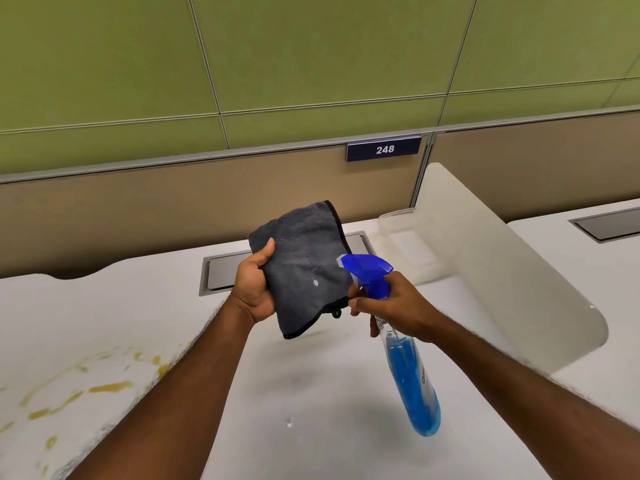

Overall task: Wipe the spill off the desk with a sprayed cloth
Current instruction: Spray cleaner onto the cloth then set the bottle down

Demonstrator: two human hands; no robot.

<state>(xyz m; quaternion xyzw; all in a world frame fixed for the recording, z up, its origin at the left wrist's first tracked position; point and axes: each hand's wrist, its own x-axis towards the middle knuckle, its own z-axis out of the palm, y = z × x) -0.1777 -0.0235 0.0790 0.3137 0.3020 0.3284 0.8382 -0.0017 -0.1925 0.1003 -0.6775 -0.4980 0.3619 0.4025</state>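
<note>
A person's two bare forearms reach out over a white desk. The left hand is closed around the edge of a folded grey cloth, thumb on its front, holding it upright in the air above the desk. The right hand is wrapped around the neck of a spray bottle of blue liquid, fingers curled at the trigger. Its blue nozzle sits right against the cloth, pointing at it. A small pale droplet shows on the cloth's face. A yellow-brown spill spreads in streaks across the desk at lower left, well apart from the cloth. Behind the desk, a tan partition carries a dark sign reading 248.
</note>
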